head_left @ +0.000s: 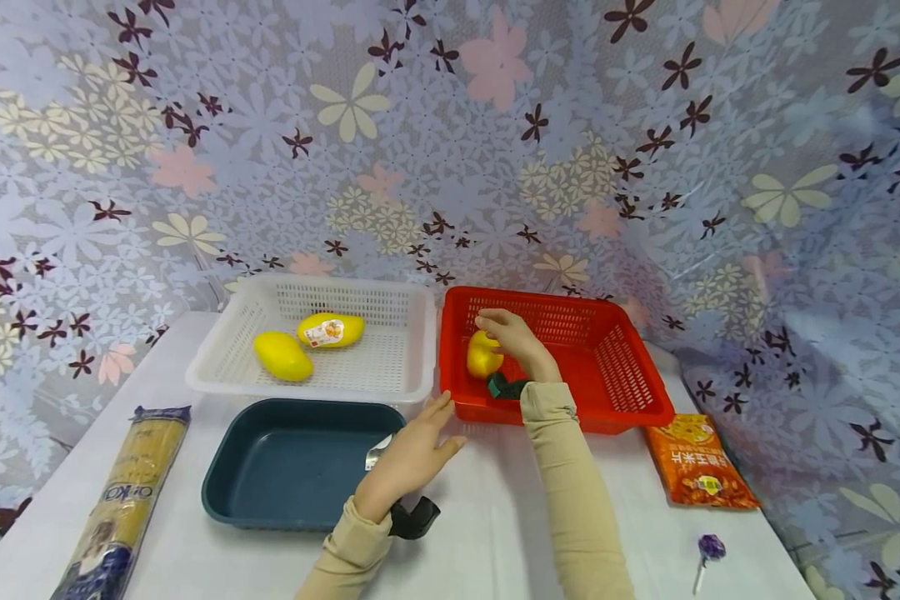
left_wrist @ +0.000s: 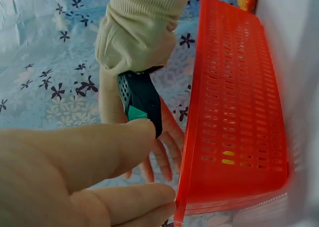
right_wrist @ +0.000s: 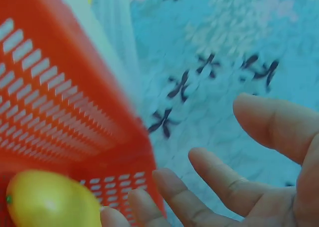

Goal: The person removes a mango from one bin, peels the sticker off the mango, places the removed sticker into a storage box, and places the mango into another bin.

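My right hand [head_left: 513, 337] is over the left part of the red basket [head_left: 607, 408], its fingers loosely spread and holding nothing. Below it lies a yellow fruit [head_left: 482, 357], smooth and rounded, with a small green spot in the right wrist view; the hand partly covers it in the head view. My left hand [head_left: 412, 454] reaches to the basket's front left corner. Its fingers are extended, with the fingertips at the red rim [left_wrist: 182, 187]; whether they press on it I cannot tell.
Left of the red basket, a white basket [head_left: 378, 389] holds two yellow mango-like fruits [head_left: 283, 357], one labelled. In front is a dark blue tray [head_left: 285, 467]. A noodle pack [head_left: 123, 500] lies far left; an orange snack bag [head_left: 699, 462] and a lollipop [head_left: 711, 547] lie right.
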`<state>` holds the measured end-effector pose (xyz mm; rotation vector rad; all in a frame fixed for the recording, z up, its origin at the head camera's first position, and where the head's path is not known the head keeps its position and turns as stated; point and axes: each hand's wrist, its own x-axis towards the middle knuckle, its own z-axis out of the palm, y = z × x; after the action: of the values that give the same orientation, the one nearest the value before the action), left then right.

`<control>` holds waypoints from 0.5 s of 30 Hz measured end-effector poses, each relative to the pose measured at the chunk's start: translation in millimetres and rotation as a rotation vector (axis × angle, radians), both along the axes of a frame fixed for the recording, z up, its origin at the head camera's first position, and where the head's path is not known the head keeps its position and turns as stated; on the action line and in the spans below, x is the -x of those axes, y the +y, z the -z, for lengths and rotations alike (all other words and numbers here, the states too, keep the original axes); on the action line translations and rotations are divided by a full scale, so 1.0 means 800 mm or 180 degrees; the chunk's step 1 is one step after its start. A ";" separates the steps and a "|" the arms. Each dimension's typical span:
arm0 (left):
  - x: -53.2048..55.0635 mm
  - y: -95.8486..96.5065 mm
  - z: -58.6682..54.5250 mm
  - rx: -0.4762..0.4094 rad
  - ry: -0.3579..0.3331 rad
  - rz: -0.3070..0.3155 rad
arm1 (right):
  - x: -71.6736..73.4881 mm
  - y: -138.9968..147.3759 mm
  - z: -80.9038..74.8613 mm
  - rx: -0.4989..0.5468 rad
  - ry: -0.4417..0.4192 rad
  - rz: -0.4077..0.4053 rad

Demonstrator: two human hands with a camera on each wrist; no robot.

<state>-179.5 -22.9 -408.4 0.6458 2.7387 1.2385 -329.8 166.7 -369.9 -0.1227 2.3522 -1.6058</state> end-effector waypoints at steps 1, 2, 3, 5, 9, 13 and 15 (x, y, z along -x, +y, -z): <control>0.001 -0.001 0.000 0.0008 0.0011 0.0015 | -0.005 -0.003 -0.001 0.0012 0.0060 -0.0020; 0.001 -0.002 -0.001 0.0018 0.0007 0.0034 | -0.011 -0.006 -0.002 0.0018 0.0141 -0.0029; 0.001 -0.003 -0.002 0.0039 0.0008 0.0063 | -0.016 -0.009 -0.003 0.0027 0.0213 -0.0015; 0.001 -0.007 -0.006 0.0072 0.0010 0.0129 | -0.029 -0.016 -0.001 0.0021 0.0380 0.0054; -0.005 -0.018 -0.015 0.0212 -0.0079 0.0138 | -0.059 -0.034 0.012 -0.0017 0.0850 0.0238; -0.014 -0.029 -0.023 0.0356 -0.0170 -0.0067 | -0.087 -0.056 0.029 -0.0065 0.1481 0.0352; -0.017 -0.036 -0.028 0.0378 -0.0178 -0.0172 | -0.100 -0.067 0.038 -0.0165 0.1742 0.0396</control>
<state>-165.6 -51.6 -385.9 0.5209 2.7748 1.0762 -250.0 113.0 -400.2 -0.4669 2.8511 -1.7367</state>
